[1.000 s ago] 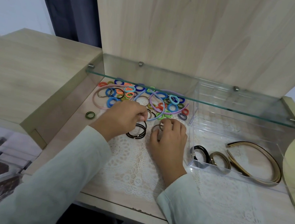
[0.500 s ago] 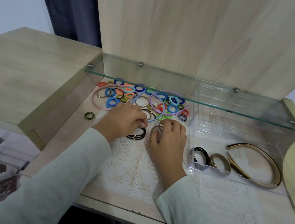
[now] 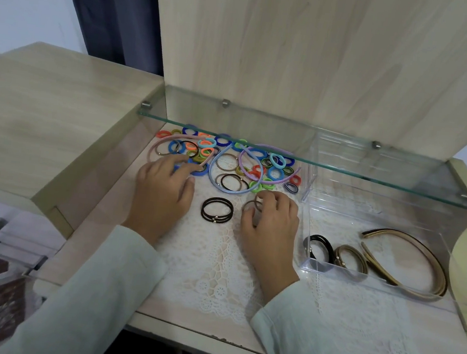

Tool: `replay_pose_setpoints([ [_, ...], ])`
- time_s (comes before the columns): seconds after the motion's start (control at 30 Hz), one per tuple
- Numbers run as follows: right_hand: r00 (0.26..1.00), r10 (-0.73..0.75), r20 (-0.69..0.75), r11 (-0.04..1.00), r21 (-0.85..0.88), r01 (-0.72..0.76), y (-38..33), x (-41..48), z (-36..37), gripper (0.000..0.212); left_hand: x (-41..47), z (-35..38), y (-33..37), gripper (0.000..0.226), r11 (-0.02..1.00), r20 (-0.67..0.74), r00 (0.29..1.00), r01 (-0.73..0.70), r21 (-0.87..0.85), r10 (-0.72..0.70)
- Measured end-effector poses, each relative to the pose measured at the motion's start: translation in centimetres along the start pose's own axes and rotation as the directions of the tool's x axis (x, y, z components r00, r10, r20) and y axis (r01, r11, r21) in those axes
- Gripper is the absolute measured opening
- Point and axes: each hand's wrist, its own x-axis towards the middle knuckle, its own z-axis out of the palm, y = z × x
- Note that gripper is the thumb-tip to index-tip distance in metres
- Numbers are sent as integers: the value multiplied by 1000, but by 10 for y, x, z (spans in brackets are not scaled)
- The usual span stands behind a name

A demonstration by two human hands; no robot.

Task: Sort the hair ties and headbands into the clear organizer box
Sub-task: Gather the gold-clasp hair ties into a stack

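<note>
Clear box (image 3: 343,224) holds only a few dark hair ties (image 3: 320,246) and tan headbands (image 3: 408,263); the colourful pile (image 3: 257,162) waits outside; right hand (image 3: 271,227) seems to pinch brown ties (image 3: 252,205), left hand (image 3: 163,195) rests open-fingered on the pile

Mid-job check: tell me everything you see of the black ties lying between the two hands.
The black ties are about three thin elastic loops, loosely stacked, with small gold beads on their near side. They lie flat on the lace mat, between the left hand and the right hand, which pinches a brown tie. Neither hand touches them. They are outside the box.
</note>
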Motion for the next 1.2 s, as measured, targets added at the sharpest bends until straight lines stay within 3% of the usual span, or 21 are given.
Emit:
replay_pose_setpoints([
  [0.33,1000,-6,11,998,69,5,-5,10,0,29,-6,1,-1,41,955,26,963,260,141,-266],
  [0.57,998,-47,-34,993,-106,43,-25,40,5,15,-7,6,-6,43,952,26,960,272,137,-278],
  [0.8,969,94,228,900,-436,15,-34,67,2,27,-6,8,-4,42,955,35,961,268,130,-275],
  [1.03,946,161,281,856,-517,9,-38,75,2,31,-6,8,-2,39,964,17,969,242,112,-246],
  [1.2,956,115,268,861,-506,38,-43,78,2,27,-6,8,-3,44,957,55,961,261,127,-270],
])
